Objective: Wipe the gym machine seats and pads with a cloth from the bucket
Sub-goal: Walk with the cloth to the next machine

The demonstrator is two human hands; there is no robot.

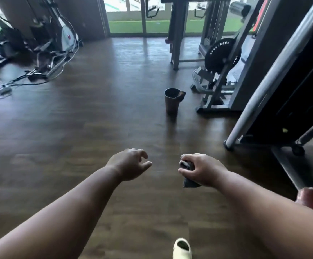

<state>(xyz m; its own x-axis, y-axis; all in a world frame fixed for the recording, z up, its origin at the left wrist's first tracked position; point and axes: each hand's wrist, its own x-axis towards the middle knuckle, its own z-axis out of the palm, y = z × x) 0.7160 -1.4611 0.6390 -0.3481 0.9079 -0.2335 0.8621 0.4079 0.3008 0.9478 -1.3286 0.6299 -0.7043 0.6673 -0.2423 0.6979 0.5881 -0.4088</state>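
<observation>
The right hand [201, 170] grips a dark grey, damp-looking bunched cloth [188, 174], fingers and thumb curled round it so that one end pokes out above the knuckles and the rest hangs below the palm. The left hand [130, 163] holds nothing; its fingers hang loosely curled and slightly apart, just beside the right hand over the dark wooden plank floor [77, 137]. The tall dark round bucket [172, 100] stands well ahead on the floor, with what looks like a second rag draped over its right rim, near the grey steel foot of a weight machine with a black plate [221, 55]. The step in hand seems to be carrying the cloth across the floor, either back to the bucket for a rinse or on to the next pad; which one cannot be told. To do it well, the cloth is best kept bunched in the fist so it does not drip or trail, and the free left hand can help wring or unfold it. The floor between the hands and the bucket gives plenty of walking room. To the right, a slanted silver-grey tube of a black machine frame [275, 77] reaches down to a floor foot close to the path, so a line a little to the left seems safer. A pale slip-on shoe [182, 248] shows at the bottom edge. Tangled frames and cables of an exercise machine [45, 53] lie well off to the left.
</observation>
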